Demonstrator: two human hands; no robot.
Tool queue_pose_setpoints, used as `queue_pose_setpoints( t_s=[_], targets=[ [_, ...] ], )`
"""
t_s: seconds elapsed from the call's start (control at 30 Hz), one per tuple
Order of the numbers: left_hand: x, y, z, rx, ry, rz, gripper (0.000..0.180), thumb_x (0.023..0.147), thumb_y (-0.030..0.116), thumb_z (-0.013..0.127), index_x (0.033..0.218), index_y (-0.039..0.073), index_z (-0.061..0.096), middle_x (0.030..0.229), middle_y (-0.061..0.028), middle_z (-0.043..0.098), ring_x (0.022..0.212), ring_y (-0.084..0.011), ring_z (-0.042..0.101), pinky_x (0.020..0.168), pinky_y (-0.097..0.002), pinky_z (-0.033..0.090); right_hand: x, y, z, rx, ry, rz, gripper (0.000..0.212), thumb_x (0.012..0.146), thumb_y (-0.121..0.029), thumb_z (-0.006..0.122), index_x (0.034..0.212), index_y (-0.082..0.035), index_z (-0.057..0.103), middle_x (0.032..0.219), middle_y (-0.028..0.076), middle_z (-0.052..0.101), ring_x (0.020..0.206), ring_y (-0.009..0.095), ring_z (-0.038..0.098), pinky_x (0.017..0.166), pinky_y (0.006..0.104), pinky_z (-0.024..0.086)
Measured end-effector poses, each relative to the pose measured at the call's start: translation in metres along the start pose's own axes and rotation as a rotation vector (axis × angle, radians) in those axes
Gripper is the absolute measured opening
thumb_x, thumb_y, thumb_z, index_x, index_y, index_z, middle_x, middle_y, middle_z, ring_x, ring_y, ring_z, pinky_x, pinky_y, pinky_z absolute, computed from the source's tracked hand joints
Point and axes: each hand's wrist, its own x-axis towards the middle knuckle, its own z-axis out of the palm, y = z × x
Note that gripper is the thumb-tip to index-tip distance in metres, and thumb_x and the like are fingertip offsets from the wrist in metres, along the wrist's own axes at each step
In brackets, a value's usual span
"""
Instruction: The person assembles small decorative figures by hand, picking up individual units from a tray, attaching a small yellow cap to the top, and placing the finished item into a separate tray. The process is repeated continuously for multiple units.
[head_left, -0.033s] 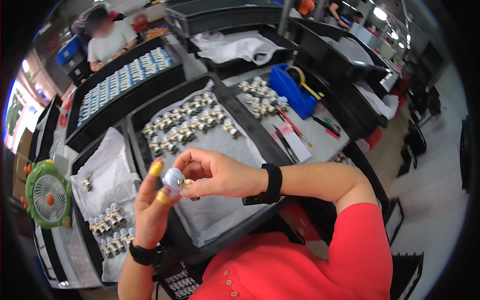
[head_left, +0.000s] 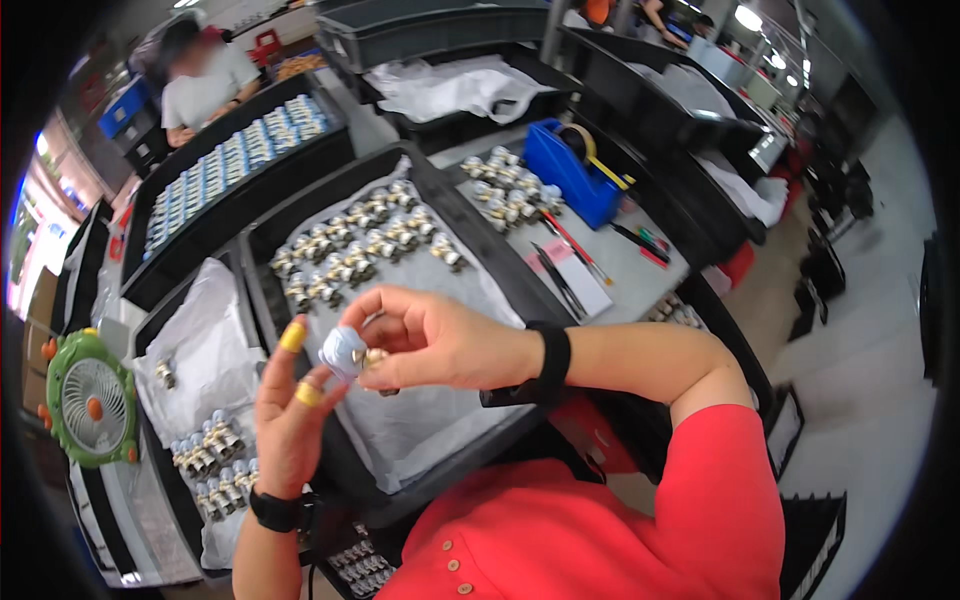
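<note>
My right hand (head_left: 425,340) pinches a small figurine (head_left: 343,350) with a rounded pale-blue top and a gold-and-white lower part. Its thumb and fingers cover much of the lower end. Just left of the blue top is my left hand (head_left: 290,420), with thumb and forefinger spread apart and yellow covers on their tips. Whether its thumb touches the figurine is hard to tell. Beneath both hands lies a black tray (head_left: 480,375) lined with white sheet, where rows of similar small figurines (head_left: 365,240) lie toward the far end.
Another lined tray (head_left: 205,320) at left holds more blue-topped figurines (head_left: 215,440), beside a green fan (head_left: 92,398). Right of the middle tray are a blue tape dispenser (head_left: 570,180), pens (head_left: 580,250) and a figurine cluster (head_left: 505,185). A person (head_left: 205,85) sits beyond a filled tray (head_left: 235,180).
The view has shifted slightly, so the trays sit a little further left. My left thumb and forefinger have drawn slightly away from the figurine, which stays in my right hand.
</note>
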Motion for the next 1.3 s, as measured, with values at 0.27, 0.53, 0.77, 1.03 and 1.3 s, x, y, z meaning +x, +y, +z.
queue_pose_setpoints(
  t_s=[0.27, 0.53, 0.77, 1.03, 1.3],
  targets=[
    [0.005, -0.005, -0.015, 0.092, 0.005, -0.012, 0.05, 0.094, 0.023, 0.051, 0.138, 0.006, 0.036, 0.141, -0.011, 0.039, 0.112, -0.0195, 0.053, 0.092, -0.0316, 0.044, -0.201, -0.065, -0.068, -0.337, 0.811, -0.223, 0.034, 0.086, -0.01, 0.057, 0.116, -0.007, 0.042, 0.12, 0.018, 0.055, 0.087, 0.015, 0.063, 0.071, 0.0248, 0.051],
    [0.01, -0.011, -0.023, 0.099, -0.017, -0.054, 0.047, 0.094, 0.019, 0.052, 0.137, 0.006, 0.038, 0.138, -0.0117, 0.042, 0.111, -0.0188, 0.054, 0.093, -0.0297, 0.044, -0.471, 0.004, -0.112, -0.62, 1.292, 0.461, 0.046, 0.072, -0.005, 0.071, 0.113, -0.011, 0.05, 0.096, 0.004, 0.056, 0.082, 0.013, 0.056, 0.068, 0.0246, 0.047],
    [0.009, -0.01, -0.022, 0.187, -0.026, -0.057, 0.046, 0.093, 0.016, 0.053, 0.135, 0.004, 0.04, 0.136, -0.0137, 0.043, 0.109, -0.0181, 0.055, 0.092, -0.0281, 0.045, -0.501, 0.11, -0.08, -1.253, 1.012, 0.922, 0.055, 0.057, -0.012, 0.079, 0.101, -0.006, 0.047, 0.094, 0.019, 0.058, 0.087, 0.038, 0.058, 0.076, 0.0409, 0.047],
    [0.011, -0.011, -0.025, 0.248, -0.031, -0.088, 0.047, 0.092, 0.016, 0.055, 0.135, 0.003, 0.04, 0.133, -0.0138, 0.045, 0.107, -0.0179, 0.056, 0.091, -0.0278, 0.045, -0.483, 0.128, -0.053, -1.408, 1.045, 0.983, 0.052, 0.059, -0.002, 0.074, 0.101, -0.003, 0.043, 0.102, 0.02, 0.048, 0.092, 0.042, 0.054, 0.075, 0.0473, 0.046],
    [0.012, -0.01, -0.017, 0.39, -0.09, -0.115, 0.05, 0.087, 0.02, 0.061, 0.13, 0.001, 0.045, 0.123, -0.0122, 0.053, 0.105, -0.0195, 0.057, 0.09, -0.0299, 0.045, -0.52, 0.15, -0.065, -1.528, 0.885, 0.88, 0.031, 0.068, -0.001, 0.059, 0.097, -0.004, 0.049, 0.092, 0.023, 0.055, 0.086, 0.043, 0.054, 0.073, 0.0483, 0.043]
  ],
)
